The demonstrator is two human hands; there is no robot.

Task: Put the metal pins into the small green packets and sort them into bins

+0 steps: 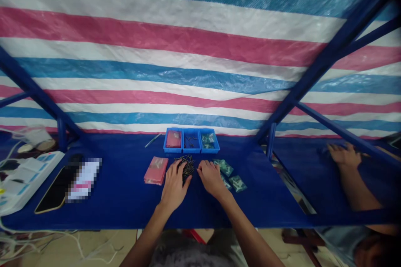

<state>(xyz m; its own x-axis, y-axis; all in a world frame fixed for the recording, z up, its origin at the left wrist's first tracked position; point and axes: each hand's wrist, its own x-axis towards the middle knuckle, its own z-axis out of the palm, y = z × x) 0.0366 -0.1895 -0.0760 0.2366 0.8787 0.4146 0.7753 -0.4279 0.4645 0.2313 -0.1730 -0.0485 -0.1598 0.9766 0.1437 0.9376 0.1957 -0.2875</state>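
Note:
A pile of dark and brassy screws [188, 166] lies on the blue table in front of me. My left hand [174, 184] rests at the pile's left side, thumb apart from the fingers, with fingertips touching the screws. To the right of the pile, my right hand [212, 178] has its fingers curled down; anything inside them is hidden. A stack of pink packets [156, 170] lies left of my left hand. Beside my right hand are several small green packets [238, 183], partly covered by it.
A blue three-compartment tray [191, 150] stands behind the pile, holding pink packets, a few screws and green packets. A thin pen-like stick [152, 140] lies left of it. Further left are a phone [54, 190] and a power strip [29, 183]. Another person's hand [346, 156] is at right.

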